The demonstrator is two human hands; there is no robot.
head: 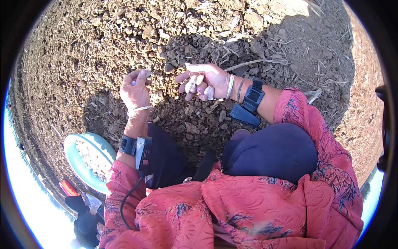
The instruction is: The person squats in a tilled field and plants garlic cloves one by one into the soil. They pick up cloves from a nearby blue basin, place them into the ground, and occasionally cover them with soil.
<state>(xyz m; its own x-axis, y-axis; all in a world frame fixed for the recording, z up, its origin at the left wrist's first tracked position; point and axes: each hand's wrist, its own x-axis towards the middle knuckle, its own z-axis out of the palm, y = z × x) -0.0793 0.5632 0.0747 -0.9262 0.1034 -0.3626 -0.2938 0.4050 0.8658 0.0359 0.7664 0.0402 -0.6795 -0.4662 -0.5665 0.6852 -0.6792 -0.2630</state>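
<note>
My left hand (135,90) is back side up over the soil, with a pale garlic clove (148,73) between thumb and fingers. Another whitish piece shows among those fingers, partly hidden. Palm up, my right hand (207,81) cups several garlic cloves (200,80), its fingers pointing towards the left hand. The two hands are apart. By my left forearm stands a light blue basin (71,148) holding many cloves (92,160), its near side partly covered by the sleeve.
Crumbly, cloddy soil (192,127) lies between my knees and beyond both hands. Dry straw stalks (255,62) lie past the right hand. At the lower left are a red object (67,188) and another person in dark clothing (85,225). My shadow falls across the ground.
</note>
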